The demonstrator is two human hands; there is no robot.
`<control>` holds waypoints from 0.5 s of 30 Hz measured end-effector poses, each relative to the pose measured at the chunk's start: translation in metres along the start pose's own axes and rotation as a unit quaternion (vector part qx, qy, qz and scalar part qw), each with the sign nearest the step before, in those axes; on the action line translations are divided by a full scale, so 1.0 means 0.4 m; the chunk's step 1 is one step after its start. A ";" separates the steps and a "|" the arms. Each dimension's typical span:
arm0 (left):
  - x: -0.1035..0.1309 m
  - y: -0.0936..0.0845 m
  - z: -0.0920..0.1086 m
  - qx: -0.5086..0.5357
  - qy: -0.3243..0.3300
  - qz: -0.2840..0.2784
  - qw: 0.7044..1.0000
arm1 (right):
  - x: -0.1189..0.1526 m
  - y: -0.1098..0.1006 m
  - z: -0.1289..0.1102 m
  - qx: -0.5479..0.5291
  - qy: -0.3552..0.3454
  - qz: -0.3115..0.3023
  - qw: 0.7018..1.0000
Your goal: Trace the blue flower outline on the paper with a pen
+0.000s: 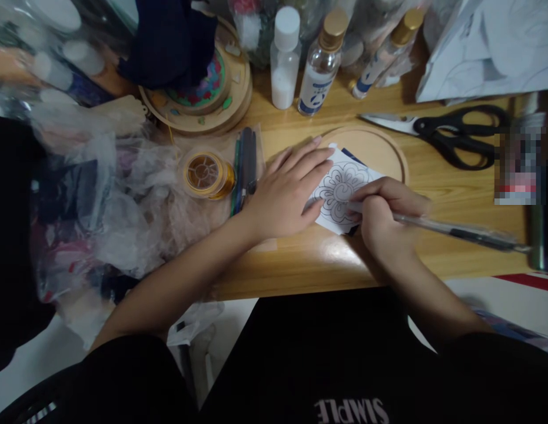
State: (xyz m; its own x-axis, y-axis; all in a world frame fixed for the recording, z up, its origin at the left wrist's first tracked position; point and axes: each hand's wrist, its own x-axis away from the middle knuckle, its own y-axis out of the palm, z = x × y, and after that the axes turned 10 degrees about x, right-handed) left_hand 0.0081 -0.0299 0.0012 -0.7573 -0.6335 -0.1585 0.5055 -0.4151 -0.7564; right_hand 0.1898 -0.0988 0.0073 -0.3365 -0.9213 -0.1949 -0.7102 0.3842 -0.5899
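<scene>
A small white paper (334, 213) printed with a line-drawn flower lies over a dark blue piece (354, 155), partly on a round wooden board (384, 150). My left hand (286, 194) rests flat on the paper's left side, fingers stretched out. In my right hand (384, 218) is a clear-barrelled pen (468, 231), pinched between thumb and fingers. Its tip end is at the flower's lower right; whether it touches the paper I cannot tell. The pen's rear end points right.
Black-handled scissors (454, 132) lie at right. At the back stand a white-capped bottle (285, 59) and gold-capped bottles (321, 65). Left of my hand are several pens (246, 165), a spool of golden thread (209, 175) and crumpled plastic bags (136, 200).
</scene>
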 end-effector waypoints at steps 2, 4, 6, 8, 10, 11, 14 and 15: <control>0.000 -0.001 -0.001 0.004 -0.001 -0.001 1.000 | 0.001 0.000 0.003 -0.007 -0.004 -0.004 1.000; 0.001 -0.002 -0.002 0.009 -0.003 -0.003 1.000 | 0.003 0.001 0.007 -0.017 -0.006 -0.002 1.000; 0.001 -0.003 -0.002 0.011 -0.004 -0.006 1.000 | 0.006 0.002 0.011 -0.022 -0.004 0.007 1.000; 0.001 -0.003 -0.003 0.009 -0.005 -0.009 1.000 | 0.008 0.004 0.013 -0.020 0.001 0.013 1.000; 0.001 -0.002 -0.004 0.005 -0.005 -0.009 1.000 | 0.010 0.005 0.013 -0.017 0.005 0.012 1.000; 0.001 -0.002 -0.004 0.003 -0.004 -0.008 1.000 | 0.010 0.005 0.012 -0.014 0.007 0.011 1.000; 0.000 0.000 -0.006 -0.003 0.001 -0.003 1.000 | 0.007 0.003 0.006 0.002 0.008 0.006 1.000; 0.000 0.000 -0.007 -0.004 0.001 -0.002 1.000 | 0.005 0.003 0.003 0.005 0.006 0.002 1.000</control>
State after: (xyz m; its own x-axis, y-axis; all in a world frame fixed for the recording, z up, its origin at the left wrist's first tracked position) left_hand 0.0069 -0.0283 -0.0006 -0.7603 -0.6303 -0.1570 0.4991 -0.4123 -0.7622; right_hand 0.1892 -0.1003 0.0052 -0.3461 -0.9192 -0.1877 -0.7034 0.3866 -0.5964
